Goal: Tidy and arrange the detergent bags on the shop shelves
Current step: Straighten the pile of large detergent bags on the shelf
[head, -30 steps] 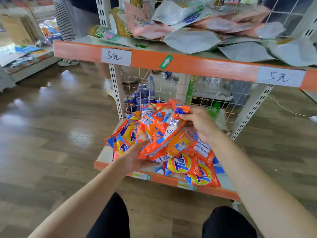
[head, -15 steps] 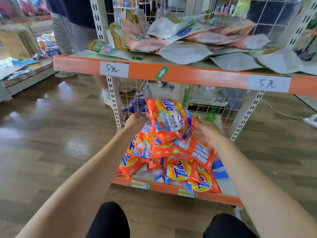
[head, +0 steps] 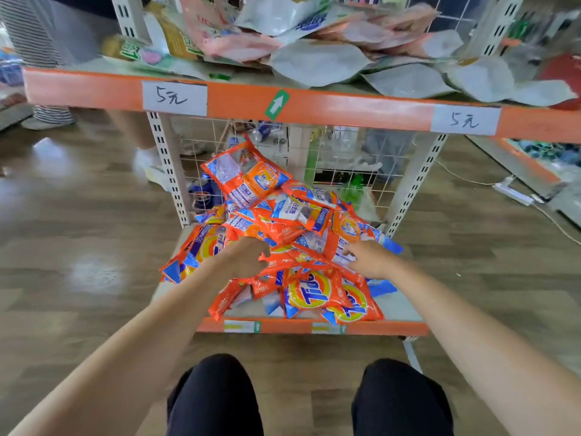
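Two hands (head: 242,256), two price labels (head: 174,98), one heap of orange detergent bags (head: 283,234).

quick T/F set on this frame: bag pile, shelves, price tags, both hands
1. The orange detergent bags lie in a loose heap on the lower shelf. True.
2. Both price tags on the upper shelf read 10元. False: both read 5元.
3. The left hand and right hand are both on the heap. True.
4. The upper shelf holds neatly stacked boxes. False: it holds pale pouches lying in disorder.
5. The floor is white tile. False: wood-look planks.
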The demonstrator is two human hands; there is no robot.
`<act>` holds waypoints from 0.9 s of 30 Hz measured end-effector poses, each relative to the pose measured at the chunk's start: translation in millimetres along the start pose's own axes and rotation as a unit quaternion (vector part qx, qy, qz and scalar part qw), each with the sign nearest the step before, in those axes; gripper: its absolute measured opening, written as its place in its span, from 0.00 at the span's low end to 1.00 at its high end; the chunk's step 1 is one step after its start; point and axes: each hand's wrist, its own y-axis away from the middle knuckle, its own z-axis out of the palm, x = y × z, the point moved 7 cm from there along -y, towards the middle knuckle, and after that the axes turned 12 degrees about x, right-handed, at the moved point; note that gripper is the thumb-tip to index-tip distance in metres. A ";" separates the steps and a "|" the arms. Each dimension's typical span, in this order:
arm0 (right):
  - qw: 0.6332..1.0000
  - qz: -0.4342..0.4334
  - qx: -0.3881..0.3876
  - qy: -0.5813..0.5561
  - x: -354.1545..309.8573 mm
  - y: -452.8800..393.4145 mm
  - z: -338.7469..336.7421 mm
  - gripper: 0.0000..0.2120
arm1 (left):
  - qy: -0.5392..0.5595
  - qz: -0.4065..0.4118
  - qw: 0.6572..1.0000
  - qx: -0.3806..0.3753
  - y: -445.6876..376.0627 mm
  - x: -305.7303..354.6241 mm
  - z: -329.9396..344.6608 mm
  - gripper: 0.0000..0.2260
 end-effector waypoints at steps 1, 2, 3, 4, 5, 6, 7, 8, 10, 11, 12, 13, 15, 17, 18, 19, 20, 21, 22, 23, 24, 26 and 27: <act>0.999 -0.003 -0.006 0.031 1.0 1.1 0.8 0.17 | -0.012 0.013 1.000 0.000 0.4 -0.2 0.5 0.15; 0.998 -0.008 -0.007 0.059 2.6 2.1 2.1 0.16 | -0.026 0.025 0.999 0.000 1.5 1.5 -0.1 0.15; 0.997 -0.012 -0.008 0.082 5.4 3.0 4.1 0.15 | -0.043 0.038 0.998 0.000 2.2 3.8 -0.3 0.16; 0.994 -0.016 -0.007 0.105 8.2 4.4 5.7 0.14 | -0.059 0.043 0.997 -0.001 1.9 6.1 0.7 0.16; 0.992 -0.015 -0.010 0.125 13.9 4.6 9.9 0.13 | -0.072 0.044 0.996 0.001 0.8 9.2 2.2 0.16; 0.990 -0.017 -0.010 0.137 20.5 4.9 16.0 0.13 | -0.084 0.043 0.995 0.004 -2.2 12.9 6.3 0.16; 0.989 -0.024 -0.004 0.145 26.3 6.8 22.2 0.14 | -0.096 0.047 0.994 0.012 -6.1 19.3 12.6 0.15; 0.989 -0.030 0.008 0.148 33.4 8.4 31.0 0.16 | -0.105 0.053 0.993 0.022 -10.9 27.4 22.0 0.14; 0.988 -0.037 0.022 0.147 49.3 15.7 54.3 0.18 | -0.103 0.060 0.992 0.044 -18.5 47.5 47.1 0.13; 0.989 -0.035 0.016 0.145 59.4 19.8 69.7 0.17 | -0.089 0.060 0.993 0.050 -20.2 57.6 63.3 0.14; 0.989 -0.029 0.003 0.143 70.6 23.1 87.2 0.17 | -0.074 0.058 0.994 0.051 -20.3 66.5 81.9 0.14; 0.990 -0.022 -0.017 0.141 81.8 25.9 104.2 0.17 | -0.061 0.055 0.996 0.047 -18.4 74.3 100.0 0.15; 0.990 -0.013 -0.047 0.133 106.1 26.0 132.8 0.17 | -0.041 0.042 0.998 0.031 -14.4 84.2 132.9 0.19; 0.995 0.006 -0.052 0.085 129.3 18.6 147.5 0.16 | -0.022 0.025 0.999 0.038 -17.0 88.7 154.9 0.17; 0.997 0.019 -0.040 0.067 141.0 10.8 150.8 0.16 | -0.014 0.020 0.998 0.054 -21.8 90.8 160.2 0.17; 0.998 0.033 -0.022 0.057 151.8 2.1 152.1 0.17 | -0.006 0.014 0.997 0.071 -27.9 93.1 162.1 0.17; 0.998 0.045 -0.006 0.042 162.3 -7.9 153.4 0.18 | -0.003 0.007 0.996 0.087 -34.0 96.2 162.5 0.17; 0.998 0.055 0.013 0.018 171.9 -18.3 154.6 0.18 | -0.005 -0.001 0.995 0.101 -40.3 99.8 163.8 0.17; 0.997 0.071 0.033 -0.014 181.3 -28.7 156.6 0.18 | -0.010 -0.005 0.993 0.122 -46.6 104.7 165.7 0.17; 0.992 0.096 0.052 -0.057 193.1 -39.2 159.5 0.19 | -0.018 -0.006 0.990 0.136 -51.7 111.2 168.6 0.16; 0.985 0.122 0.068 -0.102 203.0 -47.3 161.2 0.20 | -0.025 -0.006 0.987 0.157 -55.8 118.9 169.6 0.16; 0.965 0.165 0.090 -0.181 222.6 -60.6 167.6 0.25 | -0.014 0.024 0.976 0.215 -64.4 140.5 165.3 0.17; 0.957 0.179 0.091 -0.209 230.8 -66.1 170.9 0.27 | -0.011 0.044 0.971 0.237 -71.3 151.2 162.5 0.17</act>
